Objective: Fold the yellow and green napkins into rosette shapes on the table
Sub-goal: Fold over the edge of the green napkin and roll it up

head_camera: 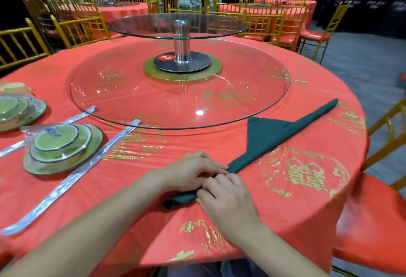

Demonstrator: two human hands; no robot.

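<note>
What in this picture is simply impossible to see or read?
All from the head view:
- Part of the green napkin is covered by the left hand and right hand; whether they pinch or only press it is unclear.
- No yellow napkin is in view.
- The far wrapped dish stack is cut off by the left edge.
- The blue print on the nearer wrapper is too small and blurred to read.
</note>
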